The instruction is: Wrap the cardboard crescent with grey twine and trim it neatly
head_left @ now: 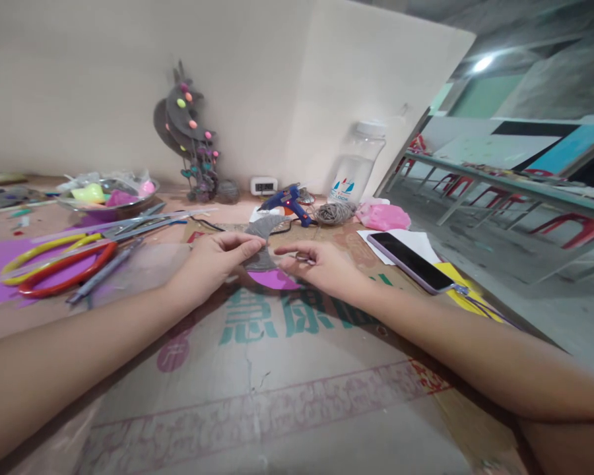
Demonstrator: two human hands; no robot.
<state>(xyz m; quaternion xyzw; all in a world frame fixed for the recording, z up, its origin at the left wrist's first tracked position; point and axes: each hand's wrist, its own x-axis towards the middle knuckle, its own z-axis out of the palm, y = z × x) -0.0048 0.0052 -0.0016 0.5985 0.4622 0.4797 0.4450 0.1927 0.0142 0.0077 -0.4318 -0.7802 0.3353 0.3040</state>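
Observation:
A grey crescent [264,227] stands near the middle of the cardboard, its body apparently wrapped in yarn. My left hand [224,256] pinches its left edge between thumb and fingers. Just right of the crescent is my right hand [321,265], with its fingers curled and drawn together; whatever they hold is too small to make out. Beneath the crescent lies a purple piece [276,280]. Behind it are a blue glue gun [286,199] and a ball of grey yarn [335,212].
Yellow- and red-handled scissors [68,267] and a pen [106,270] lie left, near a metal bowl [146,198]. A crescent decoration with pompoms [181,125] hangs behind. A small clock [264,186], bottle [354,165], pink bundle [383,216] and phone [410,262] are further right.

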